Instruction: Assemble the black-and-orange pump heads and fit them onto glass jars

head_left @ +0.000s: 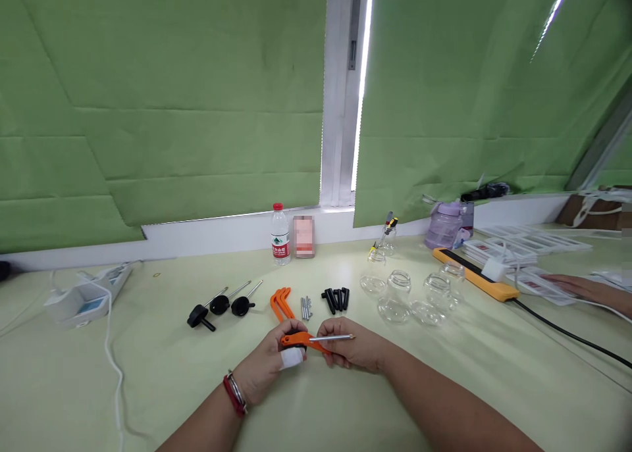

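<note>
1. Green blinds (162,110) behind, pale tabletop (172,386) below.
2. Left of centre: three black-headed rods (220,304) lying loose.
3. Left hand (269,360) grasps the left end of the orange handle (296,339), dark part (299,348) beneath.
4. Orange handle is between both hands, over the tabletop; likely light, stiff, smooth plastic; best held by its ends, clear of the metal rod (336,337).
5. Right hand (353,343) pinches the other end, metal rod alongside.
6. Right: glass jars (394,307), probably slippery, fragile.

A red band (230,397) and silver bangle (237,391) circle the left wrist (247,389).
</note>
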`<state>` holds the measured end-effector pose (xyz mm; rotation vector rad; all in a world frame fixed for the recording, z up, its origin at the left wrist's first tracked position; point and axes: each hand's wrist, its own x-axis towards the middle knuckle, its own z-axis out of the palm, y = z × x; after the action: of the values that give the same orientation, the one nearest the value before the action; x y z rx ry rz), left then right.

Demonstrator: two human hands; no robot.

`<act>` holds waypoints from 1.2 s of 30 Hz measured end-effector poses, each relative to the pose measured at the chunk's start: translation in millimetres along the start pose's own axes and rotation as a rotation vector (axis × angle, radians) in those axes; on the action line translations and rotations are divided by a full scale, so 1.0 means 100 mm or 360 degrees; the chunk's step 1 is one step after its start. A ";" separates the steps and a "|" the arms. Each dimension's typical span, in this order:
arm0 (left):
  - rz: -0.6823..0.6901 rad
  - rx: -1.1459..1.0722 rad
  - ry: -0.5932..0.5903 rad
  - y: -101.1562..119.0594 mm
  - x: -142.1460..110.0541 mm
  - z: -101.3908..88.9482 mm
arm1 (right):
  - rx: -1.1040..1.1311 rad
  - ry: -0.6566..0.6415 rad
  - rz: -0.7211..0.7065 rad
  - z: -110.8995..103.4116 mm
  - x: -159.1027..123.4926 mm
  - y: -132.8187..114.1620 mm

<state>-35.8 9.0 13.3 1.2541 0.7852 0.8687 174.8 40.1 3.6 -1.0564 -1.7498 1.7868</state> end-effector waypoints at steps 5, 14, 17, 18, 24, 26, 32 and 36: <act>0.0047 -0.0240 0.0038 -0.02 0.02 0.00 | -0.0016 -0.0008 -0.0018 0.00 0.01 0.00; 0.0011 -0.0388 0.0204 -0.06 0.03 -0.02 | 0.0030 0.0186 -0.0211 0.00 0.11 0.10; 0.0048 -0.0494 0.0308 -0.05 0.04 -0.02 | -0.0259 0.0460 -0.0347 0.00 0.17 0.12; 0.0075 -0.0542 0.0333 -0.04 0.04 -0.01 | -0.0447 0.0514 -0.0404 0.00 0.19 0.12; 0.0180 -0.0758 0.0484 0.00 0.08 0.00 | -0.1422 0.0503 -0.0587 0.08 0.23 0.08; 0.0184 -0.0798 0.0540 -0.02 0.10 -0.01 | -0.1554 0.0505 -0.0525 0.10 0.22 0.07; 0.0196 -0.0848 0.0678 -0.06 0.13 -0.10 | -0.1648 0.0499 -0.0493 0.13 0.19 0.05; 0.0220 -0.0806 0.0785 -0.06 0.15 -0.16 | -0.1587 0.0483 -0.0486 0.14 0.15 0.04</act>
<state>-41.5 29.2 5.0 0.6531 0.7970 1.4189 155.9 41.7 -4.7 -1.2045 -2.4487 0.4679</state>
